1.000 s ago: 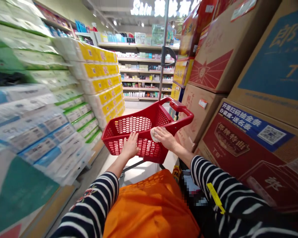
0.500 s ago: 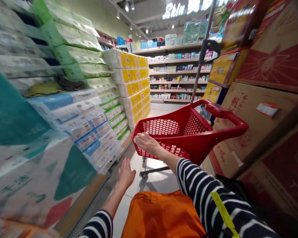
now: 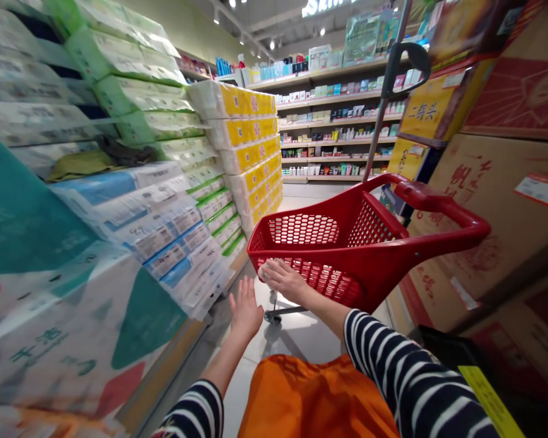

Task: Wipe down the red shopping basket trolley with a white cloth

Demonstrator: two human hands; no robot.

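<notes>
A red plastic shopping cart (image 3: 369, 243) stands in the aisle just ahead of me, its handle (image 3: 442, 204) to the right. My right hand (image 3: 284, 281) lies flat, fingers stretched out, on the outside of the basket's near wall at its left corner. A pale sliver shows under its fingertips; I cannot make out what it is. My left hand (image 3: 245, 309) is open with fingers spread, hanging free below and left of the basket and touching nothing. Both arms are in striped sleeves.
Stacked tissue and paper packs (image 3: 164, 219) line the left side close by. Cardboard boxes (image 3: 493, 201) are piled on the right. An orange bag (image 3: 310, 401) sits at my front. Product shelves (image 3: 333, 121) cross the aisle's far end, and bare floor (image 3: 292, 334) lies under the cart.
My left hand has come off the basket wall and dropped down to the left. My right hand has slid from near the handle to the basket's left corner.
</notes>
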